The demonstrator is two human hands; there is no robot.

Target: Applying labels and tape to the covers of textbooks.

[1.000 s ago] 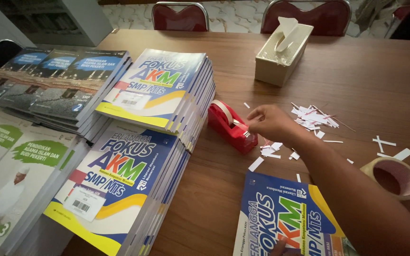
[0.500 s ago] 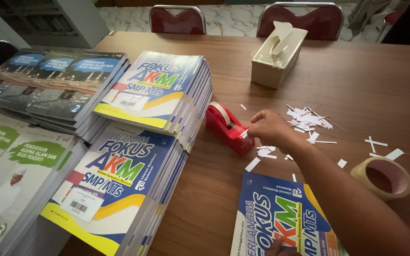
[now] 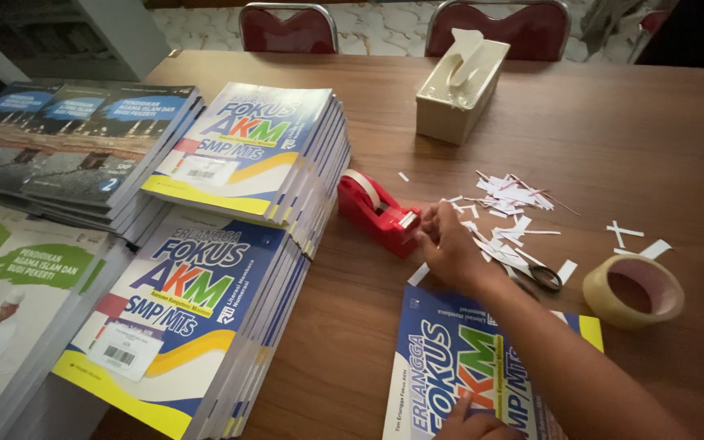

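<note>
The red tape dispenser (image 3: 378, 210) sits on the bench (image 3: 629, 138) just right of the book stacks (image 3: 230, 244), its long axis slanting down toward the right hand (image 3: 450, 248). That hand's fingers (image 3: 427, 236) pinch together at the dispenser's cutter end. The left hand (image 3: 470, 425), farther from the dispenser, rests flat on a single book (image 3: 466, 358) below it.

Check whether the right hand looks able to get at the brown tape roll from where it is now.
Probably yes. The right hand is at the red tape dispenser; the brown tape roll lies open on the table to its right, with only paper scraps and scissors lying flat between them.
</note>
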